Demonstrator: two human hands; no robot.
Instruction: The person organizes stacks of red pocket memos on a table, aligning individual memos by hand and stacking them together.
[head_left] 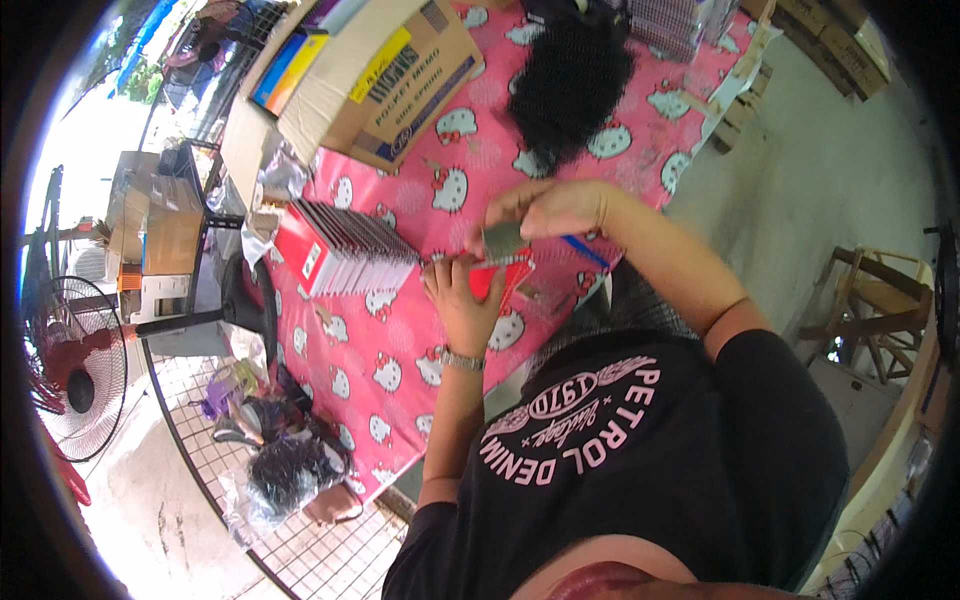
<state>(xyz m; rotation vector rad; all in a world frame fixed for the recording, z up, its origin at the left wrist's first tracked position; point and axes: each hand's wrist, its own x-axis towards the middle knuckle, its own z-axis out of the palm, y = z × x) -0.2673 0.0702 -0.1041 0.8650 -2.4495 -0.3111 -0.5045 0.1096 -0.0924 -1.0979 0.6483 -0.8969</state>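
A small red-covered notebook (517, 272) lies in front of me on the pink, cat-printed tablecloth (388, 372). My left hand (462, 303), with a metal watch at the wrist, is closed on its left side, the thumb lying across the red cover. Above the notebook's far edge, my right hand (560, 212) has its fingers curled round a small dark grey-green piece (504, 240), whose kind I cannot make out. A row of red spiral notebooks (345, 255) with dark wire bindings stands to the left of my left hand. A blue strip (586, 252) shows under my right wrist.
A brown cardboard box (400, 100) stands at the far left of the table. A heap of black spiral coils (572, 88) lies farther back, near stacked notebooks (675, 25). Fans (80, 385) are at the left. Plastic-wrapped bundles (295, 470) sit beside the table; a wooden stool (875, 300) stands right.
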